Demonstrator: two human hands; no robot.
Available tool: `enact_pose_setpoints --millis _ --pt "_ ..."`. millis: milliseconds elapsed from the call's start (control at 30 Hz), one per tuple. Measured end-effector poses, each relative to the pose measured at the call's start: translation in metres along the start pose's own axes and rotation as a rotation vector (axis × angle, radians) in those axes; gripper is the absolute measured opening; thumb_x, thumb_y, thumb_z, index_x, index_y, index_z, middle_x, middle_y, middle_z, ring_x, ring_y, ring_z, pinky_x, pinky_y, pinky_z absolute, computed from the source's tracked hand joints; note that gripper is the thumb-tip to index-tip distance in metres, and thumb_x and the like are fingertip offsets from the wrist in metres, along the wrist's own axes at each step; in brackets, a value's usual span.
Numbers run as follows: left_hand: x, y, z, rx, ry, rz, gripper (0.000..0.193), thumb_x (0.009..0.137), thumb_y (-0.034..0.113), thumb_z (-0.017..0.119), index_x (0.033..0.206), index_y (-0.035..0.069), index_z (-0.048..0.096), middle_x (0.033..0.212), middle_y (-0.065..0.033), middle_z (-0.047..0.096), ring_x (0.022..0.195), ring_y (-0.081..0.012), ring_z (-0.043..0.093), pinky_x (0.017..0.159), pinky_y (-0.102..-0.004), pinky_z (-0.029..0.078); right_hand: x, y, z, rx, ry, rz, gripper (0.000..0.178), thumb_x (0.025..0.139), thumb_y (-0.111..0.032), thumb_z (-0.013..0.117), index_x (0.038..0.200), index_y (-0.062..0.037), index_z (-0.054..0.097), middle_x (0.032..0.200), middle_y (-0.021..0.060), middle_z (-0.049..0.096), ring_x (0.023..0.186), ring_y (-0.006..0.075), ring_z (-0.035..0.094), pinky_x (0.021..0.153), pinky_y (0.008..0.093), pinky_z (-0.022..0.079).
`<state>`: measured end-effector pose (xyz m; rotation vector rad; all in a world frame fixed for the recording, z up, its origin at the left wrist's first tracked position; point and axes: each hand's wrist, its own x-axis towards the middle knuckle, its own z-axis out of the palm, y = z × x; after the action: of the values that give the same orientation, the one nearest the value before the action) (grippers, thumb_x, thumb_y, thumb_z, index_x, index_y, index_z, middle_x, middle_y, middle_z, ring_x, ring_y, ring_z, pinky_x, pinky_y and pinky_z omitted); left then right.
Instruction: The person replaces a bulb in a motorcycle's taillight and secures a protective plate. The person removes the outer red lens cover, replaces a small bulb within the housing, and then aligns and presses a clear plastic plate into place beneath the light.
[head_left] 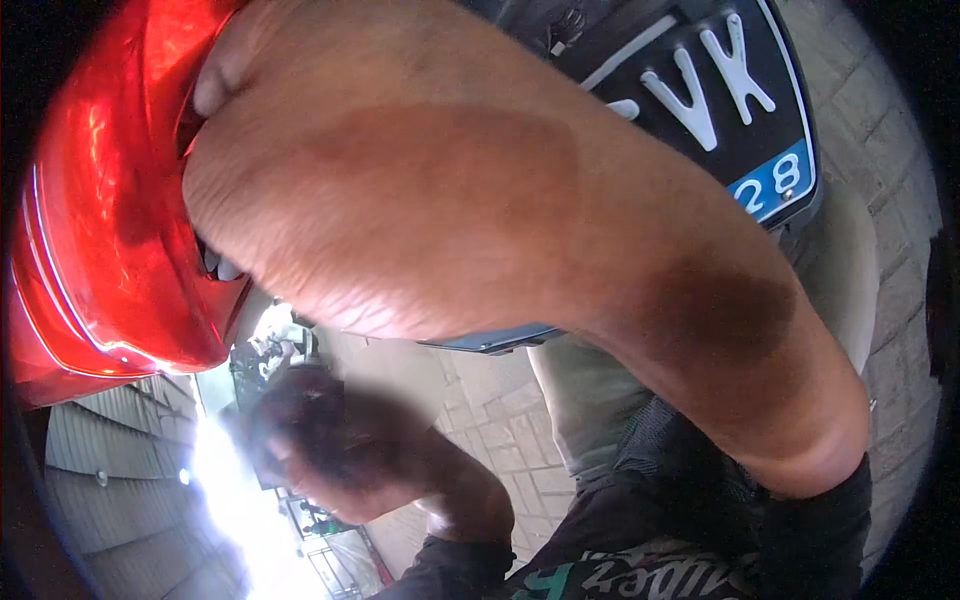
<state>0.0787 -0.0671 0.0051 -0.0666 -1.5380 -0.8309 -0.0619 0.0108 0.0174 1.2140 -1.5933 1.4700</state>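
My right forearm crosses the view from the lower right. Its hand (240, 130) is at the glossy red body panel (120, 190) of a vehicle at the upper left. The hand meets the panel's inner edge, and most of its fingers are hidden there. What they hold, if anything, does not show. Lower left, my left arm bends upward, and the left hand (345, 450) is dark and smeared. Its fingers cannot be made out. Behind the right forearm is a black number plate (640, 80) with raised white characters and a blue corner, partly covered.
Paving bricks (500, 410) make up the ground. My light trouser leg (585, 410) is beneath the right forearm. A corrugated metal shutter or wall (120, 500) and a bright glare stand at the lower left, with cluttered equipment (275, 350) near them.
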Motion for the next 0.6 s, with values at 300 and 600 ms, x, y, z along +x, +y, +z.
enact_pose_setpoints --millis 300,600 --pt "0.062 -0.006 -0.008 0.256 0.202 0.318 0.047 0.079 0.013 0.050 0.124 0.000 0.043 0.117 -0.0172 0.052 0.109 -0.0307 0.050 0.095 -0.0463 0.035 -0.013 -0.008 0.001 0.173 0.001 0.112 0.016 0.070 -0.016 0.059 0.082 -0.0097 0.066 0.078 0.0107 0.065 0.077 0.0229 0.064 0.066 0.0354 0.051" --pt "0.069 -0.007 -0.030 0.322 0.177 0.286 0.035 0.079 0.019 0.053 0.111 0.003 0.054 0.106 -0.0151 0.058 0.099 -0.0289 0.056 0.084 -0.0396 0.045 -0.019 -0.022 0.000 0.640 0.066 0.402 0.019 0.070 -0.016 0.058 0.087 -0.0071 0.062 0.080 0.0127 0.063 0.078 0.0249 0.062 0.067 0.0369 0.050"
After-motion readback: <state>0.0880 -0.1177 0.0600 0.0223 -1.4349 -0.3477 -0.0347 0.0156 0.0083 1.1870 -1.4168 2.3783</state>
